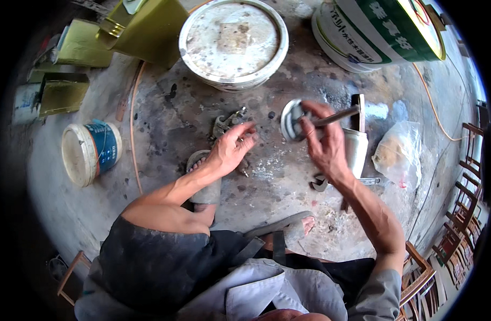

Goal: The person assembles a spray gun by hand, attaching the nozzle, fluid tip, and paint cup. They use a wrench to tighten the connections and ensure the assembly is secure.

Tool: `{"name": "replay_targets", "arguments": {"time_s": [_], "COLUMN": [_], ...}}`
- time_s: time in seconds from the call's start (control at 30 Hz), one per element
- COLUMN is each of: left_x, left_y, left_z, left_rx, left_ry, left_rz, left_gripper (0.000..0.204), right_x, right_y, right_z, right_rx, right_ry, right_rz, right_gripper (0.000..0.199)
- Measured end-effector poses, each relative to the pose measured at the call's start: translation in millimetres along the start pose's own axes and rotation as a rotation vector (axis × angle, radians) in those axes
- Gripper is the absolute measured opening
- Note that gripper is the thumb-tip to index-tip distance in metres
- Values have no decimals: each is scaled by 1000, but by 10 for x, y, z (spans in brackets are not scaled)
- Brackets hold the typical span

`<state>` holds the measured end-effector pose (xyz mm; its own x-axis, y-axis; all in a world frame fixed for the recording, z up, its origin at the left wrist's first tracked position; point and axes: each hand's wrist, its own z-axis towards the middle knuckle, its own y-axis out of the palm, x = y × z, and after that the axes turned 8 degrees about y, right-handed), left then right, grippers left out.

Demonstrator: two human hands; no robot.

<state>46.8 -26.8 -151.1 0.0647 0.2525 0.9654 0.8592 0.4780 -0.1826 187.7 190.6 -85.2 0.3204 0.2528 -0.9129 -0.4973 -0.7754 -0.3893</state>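
Note:
My right hand [325, 142] is closed around a round grey metal lid [291, 121] with a short metal tube [339, 115] sticking out to the right. Beneath that wrist stands a silver metal cup [355, 152], partly covered by the hand. An adjustable wrench [369, 181] lies on the floor by the cup, its middle hidden by my forearm. My left hand [232, 147] is half curled, thumb and forefinger apart, with nothing visible between them. Just beyond it a small dirty metal fitting, perhaps a spray gun [222, 126], lies on the floor, partly hidden by the hand.
A white lidded bucket [234, 40] stands ahead, with a large green-and-white bucket [374, 32] at far right. Yellow metal cans [143, 32] and a small white-and-blue pail [93, 152] are left. A clear plastic bag [399, 152] lies right. An orange hose [133, 123] crosses the floor.

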Motion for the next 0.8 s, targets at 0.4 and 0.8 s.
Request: {"name": "replay_targets", "arguments": {"time_s": [0.4,0.8], "left_x": [-206,-168], "left_y": [-256,-294], "left_z": [-26,466], "left_rx": [227,-141], "left_ry": [45,-91], "left_rz": [697,847], "left_gripper": [52,46], "right_x": [362,506], "right_y": [77,117], "right_z": [164,-209], "right_rx": [-108,-244], "right_ry": [486,976], "right_rz": [433,1052], "right_gripper": [41,49]}}
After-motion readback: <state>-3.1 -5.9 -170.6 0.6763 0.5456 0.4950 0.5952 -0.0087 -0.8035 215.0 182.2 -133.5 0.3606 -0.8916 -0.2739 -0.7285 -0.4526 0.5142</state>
